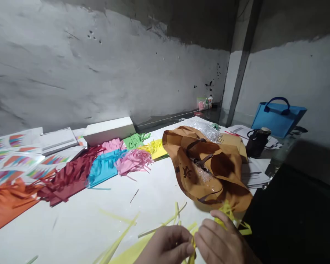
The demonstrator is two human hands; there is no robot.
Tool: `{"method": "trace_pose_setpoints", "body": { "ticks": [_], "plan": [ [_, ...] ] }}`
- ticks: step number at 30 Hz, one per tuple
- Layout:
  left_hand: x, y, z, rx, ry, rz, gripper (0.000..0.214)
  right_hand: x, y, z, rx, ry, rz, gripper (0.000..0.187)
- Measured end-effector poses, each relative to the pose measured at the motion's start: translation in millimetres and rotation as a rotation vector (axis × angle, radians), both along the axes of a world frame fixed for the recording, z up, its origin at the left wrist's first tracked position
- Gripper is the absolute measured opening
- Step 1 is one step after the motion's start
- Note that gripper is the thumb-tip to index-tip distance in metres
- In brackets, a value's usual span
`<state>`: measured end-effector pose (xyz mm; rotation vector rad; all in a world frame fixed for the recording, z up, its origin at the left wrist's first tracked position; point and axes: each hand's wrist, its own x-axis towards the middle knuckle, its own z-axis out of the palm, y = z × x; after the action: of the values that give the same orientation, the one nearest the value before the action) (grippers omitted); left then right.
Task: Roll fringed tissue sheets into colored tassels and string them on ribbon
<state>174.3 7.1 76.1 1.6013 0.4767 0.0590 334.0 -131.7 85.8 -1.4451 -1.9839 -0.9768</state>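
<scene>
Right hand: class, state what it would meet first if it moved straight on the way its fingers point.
Probably the left hand: the right hand points leftward at it, only the pinched yellow paper strips between.

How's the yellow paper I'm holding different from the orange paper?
The yellow paper is pinched between the left hand and right hand; the orange paper lies untouched on the table. The yellow paper is a small crumpled bunch; the orange paper a broad sheet. Both are cut into strips.

Strips (130,253) before bag (206,165); fringed sheets (104,167) left (box (110,130) behind).
</scene>
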Motion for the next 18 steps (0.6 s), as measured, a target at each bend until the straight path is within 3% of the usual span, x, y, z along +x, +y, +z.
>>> {"method": "trace_pose_setpoints", "body": {
  "ticks": [3, 6, 9, 11, 13, 15, 16, 18],
  "plan": [
    [33, -9, -11.7, -0.305, -0.014, 0.061, 0.057, 8, 1, -21.9, 0.140, 0.302, 0.012, 0.024],
    [44, -16, -23.6, -0.342, -0.083, 0.100, 0.054, 13, -1, -45.9, 0.161, 0.602, 0.052, 0.013],
    [44, -15, -34.2, -0.307, -0.111, 0.094, 0.052, 18, -4, -63.7, 0.121, 0.737, 0.021, 0.010],
    [39, -7, -37.8, -0.157, -0.065, 0.026, 0.046, 25, -7, -69.8, 0.171, 0.777, -0.069, 0.008],
    [32, 4, -33.1, 0.183, -0.022, -0.029, 0.034, 34, -10, -70.8, 0.226, 0.754, -0.131, 0.009],
    [26, 14, -17.7, 0.506, -0.029, 0.009, 0.026, 43, -11, -68.2, 0.251, 0.643, -0.111, 0.011],
    [25, 16, -7.3, 0.578, -0.040, 0.053, 0.027, 47, -11, -66.2, 0.257, 0.572, -0.085, 0.012],
    [30, 16, 12.6, 0.500, -0.032, 0.085, 0.033, 52, -10, -61.6, 0.260, 0.447, -0.029, 0.014]
  ]
}}
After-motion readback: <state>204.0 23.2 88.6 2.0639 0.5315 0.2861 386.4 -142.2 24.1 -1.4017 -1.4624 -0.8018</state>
